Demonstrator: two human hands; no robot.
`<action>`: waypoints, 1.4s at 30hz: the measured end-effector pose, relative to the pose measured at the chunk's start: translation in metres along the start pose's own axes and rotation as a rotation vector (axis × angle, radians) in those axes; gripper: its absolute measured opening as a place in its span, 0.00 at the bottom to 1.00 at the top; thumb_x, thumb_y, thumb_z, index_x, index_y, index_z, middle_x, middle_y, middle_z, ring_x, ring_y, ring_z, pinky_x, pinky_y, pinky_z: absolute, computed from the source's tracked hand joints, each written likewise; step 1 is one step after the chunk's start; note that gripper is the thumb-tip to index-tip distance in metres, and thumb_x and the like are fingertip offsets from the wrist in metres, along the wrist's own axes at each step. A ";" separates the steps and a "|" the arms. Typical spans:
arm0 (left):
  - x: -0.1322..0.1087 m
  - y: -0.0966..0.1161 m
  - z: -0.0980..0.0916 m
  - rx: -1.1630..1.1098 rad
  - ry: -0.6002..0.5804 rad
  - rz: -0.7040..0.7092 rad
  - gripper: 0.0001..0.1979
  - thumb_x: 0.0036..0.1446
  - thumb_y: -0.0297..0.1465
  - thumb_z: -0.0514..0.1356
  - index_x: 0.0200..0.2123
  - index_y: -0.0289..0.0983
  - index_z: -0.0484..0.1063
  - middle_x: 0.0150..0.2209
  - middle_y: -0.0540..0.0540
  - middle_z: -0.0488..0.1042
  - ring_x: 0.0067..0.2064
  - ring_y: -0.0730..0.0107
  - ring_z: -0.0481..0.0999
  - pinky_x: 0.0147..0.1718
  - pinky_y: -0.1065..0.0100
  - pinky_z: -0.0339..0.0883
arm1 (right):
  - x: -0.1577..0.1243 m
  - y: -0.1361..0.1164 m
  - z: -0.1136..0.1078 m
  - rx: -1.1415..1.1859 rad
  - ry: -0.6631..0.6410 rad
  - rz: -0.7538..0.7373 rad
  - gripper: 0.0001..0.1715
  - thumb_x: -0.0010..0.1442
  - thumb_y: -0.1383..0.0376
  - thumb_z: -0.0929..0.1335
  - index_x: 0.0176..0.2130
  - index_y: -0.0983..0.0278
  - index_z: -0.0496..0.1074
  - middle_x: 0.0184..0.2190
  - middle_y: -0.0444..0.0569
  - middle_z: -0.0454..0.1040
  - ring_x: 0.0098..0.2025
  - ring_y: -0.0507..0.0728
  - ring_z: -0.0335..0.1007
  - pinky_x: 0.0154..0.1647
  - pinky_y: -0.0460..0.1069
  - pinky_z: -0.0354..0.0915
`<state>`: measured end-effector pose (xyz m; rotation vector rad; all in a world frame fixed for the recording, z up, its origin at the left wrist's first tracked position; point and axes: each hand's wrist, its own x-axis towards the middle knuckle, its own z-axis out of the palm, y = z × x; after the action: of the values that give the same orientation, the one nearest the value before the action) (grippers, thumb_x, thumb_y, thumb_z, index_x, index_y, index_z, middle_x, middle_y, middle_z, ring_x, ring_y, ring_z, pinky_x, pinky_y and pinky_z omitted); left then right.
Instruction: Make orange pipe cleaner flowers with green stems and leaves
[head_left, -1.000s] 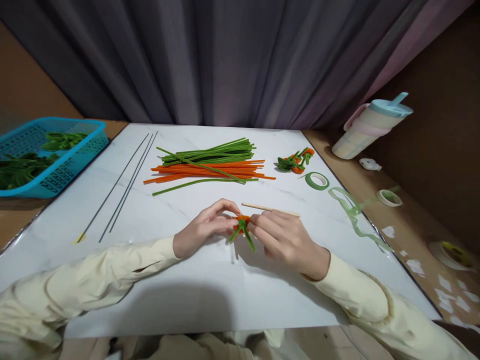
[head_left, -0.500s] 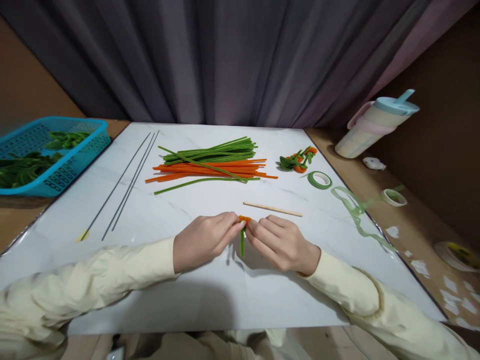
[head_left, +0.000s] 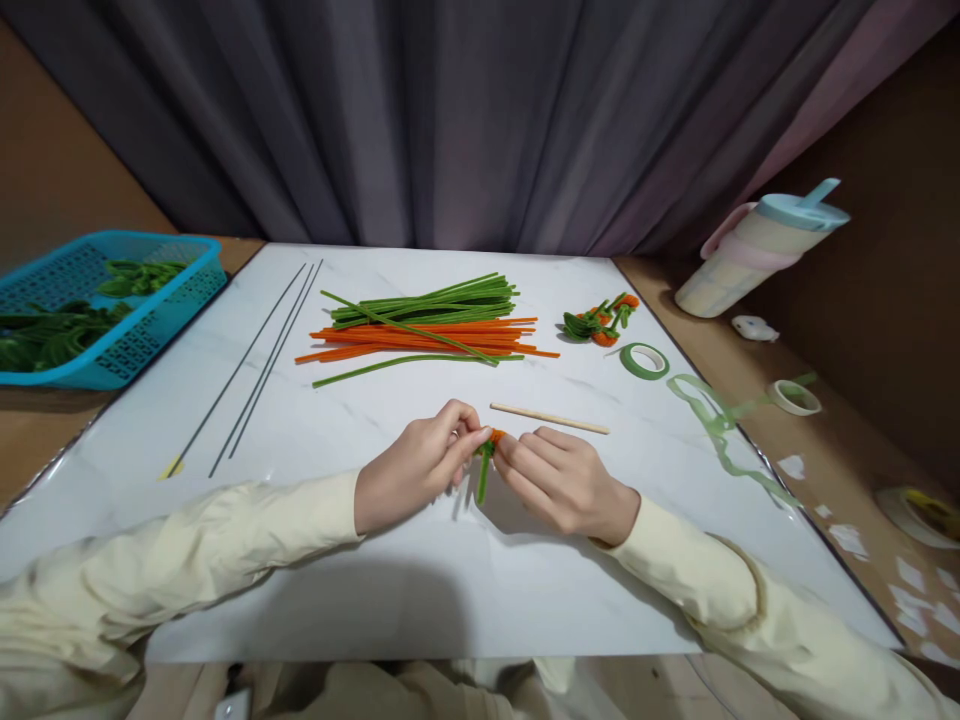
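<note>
Between my fingertips, over the near middle of the white table, is a small orange pipe-cleaner flower (head_left: pixel 497 436) with a green pipe-cleaner stem hanging down. My left hand (head_left: pixel 424 462) pinches its left side with thumb and forefinger. On the other side, my right hand (head_left: pixel 566 480) is closed around it, with the fingers curled and hiding part of the orange. Just beyond my hands lies a thin wooden stick (head_left: pixel 550 418). Farther back rest a bundle of green pipe cleaners (head_left: pixel 439 302) and a bundle of orange pipe cleaners (head_left: pixel 420 340).
Finished-looking orange and green pieces (head_left: pixel 600 320) lie at the back right, near a roll of green tape (head_left: pixel 644 361) and a loose green strip (head_left: pixel 712 430). A tumbler (head_left: pixel 757 255) stands beyond. Thin dark wires (head_left: pixel 262 370) and a blue basket (head_left: pixel 150 325) are at left.
My left fingers have loosened and shifted, with the forefinger now raised above the thumb. More green shows under the orange, and the stem tilts slightly. The right hand stays nearly in place.
</note>
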<state>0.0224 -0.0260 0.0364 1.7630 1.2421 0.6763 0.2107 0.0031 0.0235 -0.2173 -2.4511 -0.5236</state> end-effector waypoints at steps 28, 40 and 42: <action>0.002 0.000 -0.002 -0.178 0.011 -0.013 0.10 0.62 0.34 0.48 0.34 0.35 0.64 0.24 0.52 0.69 0.21 0.78 0.71 0.20 0.76 0.67 | -0.001 -0.001 0.004 0.046 -0.008 0.058 0.17 0.62 0.75 0.56 0.27 0.67 0.67 0.23 0.48 0.68 0.24 0.52 0.58 0.24 0.48 0.54; 0.002 0.002 -0.002 -0.163 -0.007 -0.037 0.11 0.61 0.35 0.49 0.33 0.35 0.65 0.23 0.51 0.70 0.22 0.78 0.72 0.23 0.75 0.69 | -0.002 -0.001 0.008 0.055 -0.024 0.070 0.18 0.62 0.75 0.57 0.26 0.67 0.67 0.23 0.48 0.67 0.24 0.52 0.58 0.24 0.47 0.54; 0.003 0.002 -0.003 -0.154 -0.032 -0.052 0.12 0.61 0.35 0.49 0.32 0.34 0.65 0.23 0.51 0.70 0.22 0.77 0.72 0.23 0.74 0.70 | -0.002 -0.001 0.008 0.058 -0.022 0.063 0.18 0.62 0.75 0.56 0.26 0.68 0.67 0.23 0.48 0.68 0.24 0.52 0.58 0.25 0.48 0.55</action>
<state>0.0222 -0.0226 0.0396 1.6047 1.1782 0.6919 0.2081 0.0054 0.0162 -0.2763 -2.4681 -0.4251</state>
